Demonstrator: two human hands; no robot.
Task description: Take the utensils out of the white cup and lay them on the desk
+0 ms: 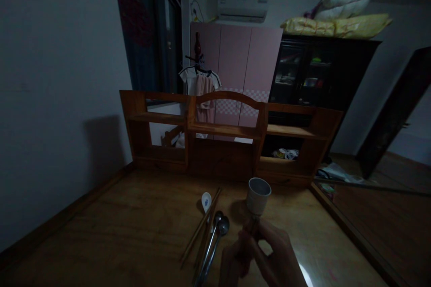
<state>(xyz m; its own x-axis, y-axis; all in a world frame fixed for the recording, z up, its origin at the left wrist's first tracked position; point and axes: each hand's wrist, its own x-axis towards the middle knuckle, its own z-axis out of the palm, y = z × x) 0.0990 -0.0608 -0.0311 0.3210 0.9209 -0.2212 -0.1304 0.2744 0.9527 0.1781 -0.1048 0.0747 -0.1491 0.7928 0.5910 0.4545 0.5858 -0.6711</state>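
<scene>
A pale metal-looking cup (257,197) with its mouth facing up is just beyond my hands, to the right of the utensils. My right hand (276,251) has its thumb and fingers pinched together below the cup. My left hand (234,258) is closed, with its fingertips against the right ones. A small dark, thin piece shows between the fingertips, too dim to name; whether it joins the cup is unclear. Left of my hands lie two metal spoons (222,225), wooden chopsticks (198,228) and a white spoon (206,201) with a blue mark, partly under the chopsticks.
The wooden tabletop (134,224) has a raised rim (350,233) on the right. A low wooden shelf unit (224,131) stands along its back edge. A wall (63,76) borders the left side. A pink wardrobe (235,58) and dark cabinet (323,71) stand farther back. Light is dim.
</scene>
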